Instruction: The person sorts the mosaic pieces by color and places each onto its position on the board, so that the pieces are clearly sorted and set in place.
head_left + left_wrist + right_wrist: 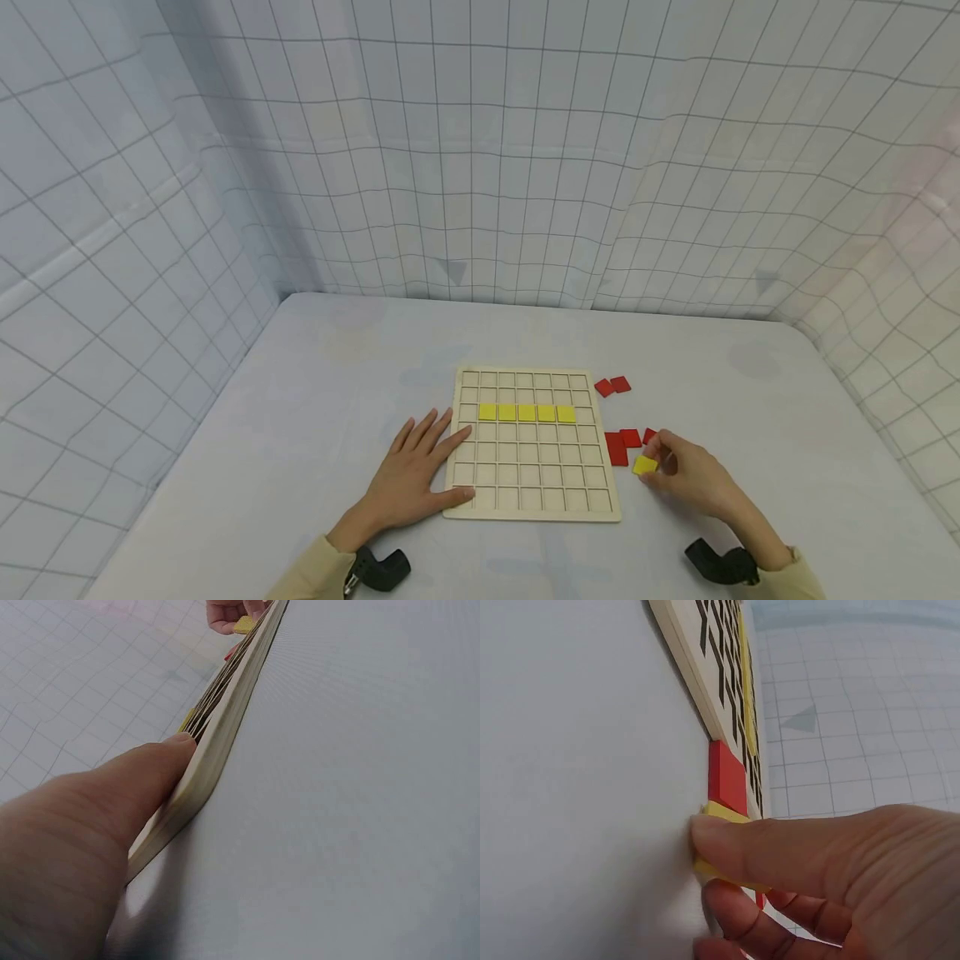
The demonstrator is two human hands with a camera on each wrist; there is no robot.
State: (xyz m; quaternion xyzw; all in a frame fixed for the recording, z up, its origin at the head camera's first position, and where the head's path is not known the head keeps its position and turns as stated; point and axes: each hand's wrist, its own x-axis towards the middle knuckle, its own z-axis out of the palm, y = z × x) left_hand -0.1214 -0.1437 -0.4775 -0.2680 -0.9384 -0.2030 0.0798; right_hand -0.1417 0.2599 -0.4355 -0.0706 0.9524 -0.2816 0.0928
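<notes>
A pale wooden grid board point(528, 516) lies flat on the table. Several yellow square tiles point(527, 413) form a row in its third line of cells from the far edge. My left hand point(412, 475) rests with spread fingers along the board's left side, the thumb point(161, 769) on the near left corner. To the right of the board, my right hand point(690, 473) pinches a yellow square tile point(644, 466) between thumb and fingers. Beside that tile are red square tiles point(617, 450), one of them point(727, 778) right at the board's edge in the right wrist view.
Two more red tiles point(612, 386) lie off the board's far right corner. The white table point(337, 358) is bordered by hanging grid-patterned cloth point(480, 183) at the back and sides. Each wrist wears a black camera mount point(384, 570).
</notes>
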